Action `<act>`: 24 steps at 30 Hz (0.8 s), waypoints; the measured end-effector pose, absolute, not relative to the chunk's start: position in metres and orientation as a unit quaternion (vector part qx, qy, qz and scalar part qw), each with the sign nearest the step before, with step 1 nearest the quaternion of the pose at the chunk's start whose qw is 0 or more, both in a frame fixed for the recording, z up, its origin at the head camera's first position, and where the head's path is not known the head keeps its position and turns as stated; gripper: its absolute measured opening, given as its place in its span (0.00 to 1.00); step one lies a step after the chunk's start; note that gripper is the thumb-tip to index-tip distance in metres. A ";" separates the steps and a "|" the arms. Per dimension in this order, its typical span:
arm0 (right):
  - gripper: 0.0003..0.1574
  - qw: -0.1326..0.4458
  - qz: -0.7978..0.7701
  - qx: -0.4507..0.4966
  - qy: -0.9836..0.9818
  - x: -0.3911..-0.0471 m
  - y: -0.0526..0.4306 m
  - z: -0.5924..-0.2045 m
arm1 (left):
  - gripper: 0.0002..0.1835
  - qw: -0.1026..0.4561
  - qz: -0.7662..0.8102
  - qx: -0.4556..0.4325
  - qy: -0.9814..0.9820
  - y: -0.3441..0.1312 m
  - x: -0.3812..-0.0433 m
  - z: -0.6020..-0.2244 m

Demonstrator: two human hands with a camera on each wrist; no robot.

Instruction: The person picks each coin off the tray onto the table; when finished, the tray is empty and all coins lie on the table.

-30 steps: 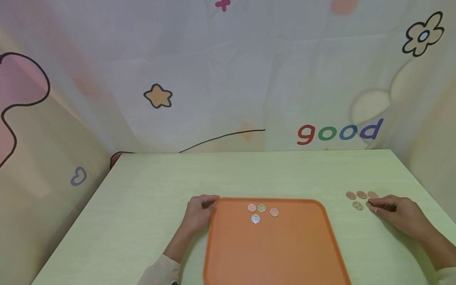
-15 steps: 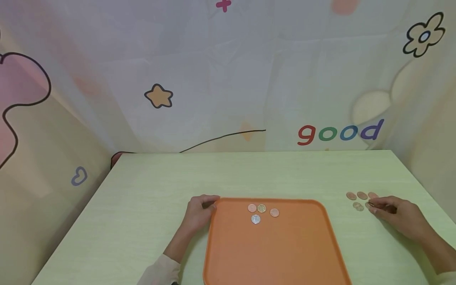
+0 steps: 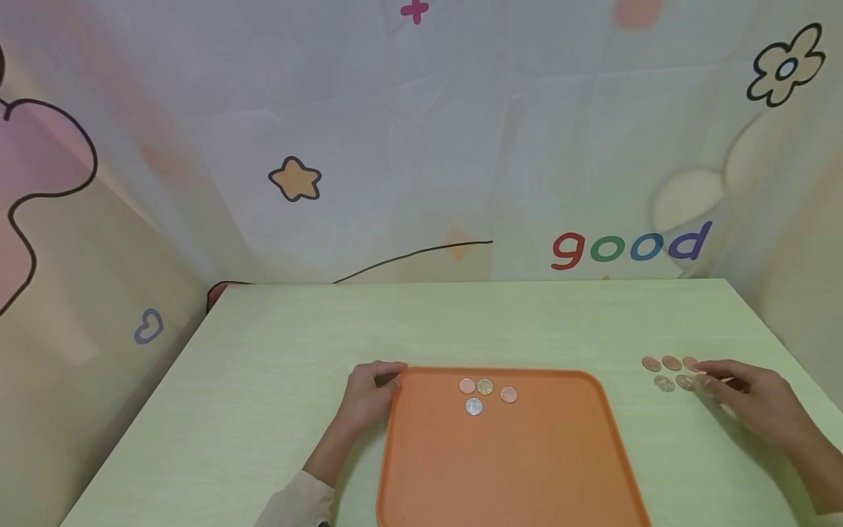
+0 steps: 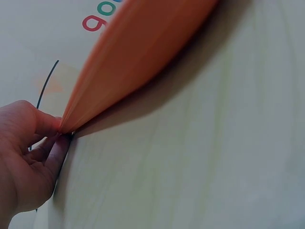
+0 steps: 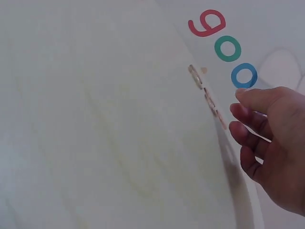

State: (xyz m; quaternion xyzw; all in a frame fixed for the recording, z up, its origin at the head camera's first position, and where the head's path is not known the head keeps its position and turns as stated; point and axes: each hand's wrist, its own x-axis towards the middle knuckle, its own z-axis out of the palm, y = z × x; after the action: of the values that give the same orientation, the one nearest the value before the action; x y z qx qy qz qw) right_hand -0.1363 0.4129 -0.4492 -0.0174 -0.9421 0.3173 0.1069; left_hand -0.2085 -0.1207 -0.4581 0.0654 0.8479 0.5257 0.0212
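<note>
My left hand (image 3: 365, 395) pinches the far left corner of an orange tray (image 3: 514, 461) between thumb and fingers; the left wrist view shows the same grip from the tray's underside. Near the tray's far rim lie two copper coins (image 3: 508, 394), a gold-coloured coin (image 3: 484, 386) and a silver coin (image 3: 474, 406). My right hand (image 3: 760, 402) hovers beside a coin group on the table's right, fingers loosely bent and parted from the thumb, with nothing seen between them. That group has copper coins (image 3: 672, 363) at the back, overlapping small coins (image 3: 664, 383) and another coin (image 3: 684, 382) in front.
A pale green-white table (image 3: 276, 329) carries the tray and coins. Behind it and at both sides hangs a patterned cloth (image 3: 421, 161) with a star, a flower and the word "good". Table surface lies between the tray's right rim and the coin group.
My right thumb and fingertips, earlier pinching at the front right coin, have parted and drawn back slightly to the right. That coin now shows on the table. The left hand keeps its place.
</note>
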 end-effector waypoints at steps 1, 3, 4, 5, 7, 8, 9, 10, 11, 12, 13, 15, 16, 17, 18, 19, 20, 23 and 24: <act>0.17 0.112 0.336 -0.014 -0.935 -0.135 0.413 -0.447 | 0.15 0.021 0.525 0.068 0.848 -0.121 -0.209 -0.458; 0.12 0.118 0.377 -0.003 -0.919 -0.133 0.412 -0.442 | 0.16 0.021 0.525 0.071 0.848 -0.121 -0.208 -0.458; 0.11 0.121 0.397 0.005 -0.910 -0.133 0.410 -0.439 | 0.16 0.020 0.524 0.074 0.848 -0.121 -0.208 -0.458; 0.12 0.122 0.413 0.013 -0.902 -0.132 0.407 -0.435 | 0.15 0.020 0.523 0.075 0.849 -0.121 -0.208 -0.457; 0.16 0.120 0.437 0.032 -0.891 -0.134 0.399 -0.428 | 0.15 0.019 0.525 0.073 0.848 -0.120 -0.207 -0.456; 0.18 0.118 0.444 0.043 -0.887 -0.134 0.393 -0.424 | 0.15 0.019 0.525 0.073 0.848 -0.120 -0.206 -0.456; 0.20 0.113 0.448 0.050 -0.886 -0.136 0.387 -0.421 | 0.15 0.018 0.525 0.073 0.848 -0.120 -0.206 -0.455; 0.20 0.110 0.449 0.056 -0.885 -0.138 0.380 -0.418 | 0.15 0.018 0.525 0.072 0.848 -0.120 -0.206 -0.455; 0.20 0.105 0.447 0.061 -0.886 -0.140 0.372 -0.414 | 0.15 0.018 0.524 0.070 0.848 -0.120 -0.206 -0.455; 0.19 0.099 0.443 0.064 -0.889 -0.142 0.364 -0.412 | 0.15 0.017 0.524 0.070 0.849 -0.121 -0.206 -0.456; 0.16 0.094 0.439 0.067 -0.891 -0.144 0.355 -0.409 | 0.15 0.017 0.523 0.070 0.849 -0.121 -0.206 -0.456; 0.14 0.085 0.424 0.071 -0.899 -0.149 0.336 -0.404 | 0.15 0.015 0.520 0.072 0.851 -0.121 -0.206 -0.456; 0.15 0.082 0.417 0.076 -0.902 -0.151 0.326 -0.403 | 0.15 0.014 0.521 0.072 0.851 -0.122 -0.207 -0.457; 0.16 0.082 0.411 0.084 -0.904 -0.153 0.317 -0.401 | 0.15 0.014 0.520 0.072 0.851 -0.122 -0.207 -0.457; 0.16 0.081 0.404 0.090 -0.907 -0.155 0.307 -0.400 | 0.15 0.012 0.519 0.074 0.851 -0.122 -0.207 -0.457; 0.16 0.080 0.402 0.103 -0.906 -0.157 0.298 -0.400 | 0.15 0.011 0.519 0.075 0.852 -0.122 -0.207 -0.457; 0.15 0.080 0.403 0.113 -0.904 -0.159 0.290 -0.399 | 0.15 0.011 0.519 0.076 0.851 -0.122 -0.207 -0.457; 0.14 0.061 0.414 0.142 -0.897 -0.165 0.267 -0.399 | 0.15 0.012 0.519 0.077 0.851 -0.122 -0.208 -0.457; 0.14 0.053 0.417 0.150 -0.895 -0.167 0.260 -0.399 | 0.15 0.013 0.520 0.076 0.851 -0.122 -0.208 -0.458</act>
State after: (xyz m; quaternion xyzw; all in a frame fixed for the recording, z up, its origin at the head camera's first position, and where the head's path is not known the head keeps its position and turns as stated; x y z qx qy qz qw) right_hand -0.1672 0.2604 -0.3991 0.1496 -0.8951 0.4167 0.0532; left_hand -0.2081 -0.1217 -0.4576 0.0764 0.8506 0.5201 0.0130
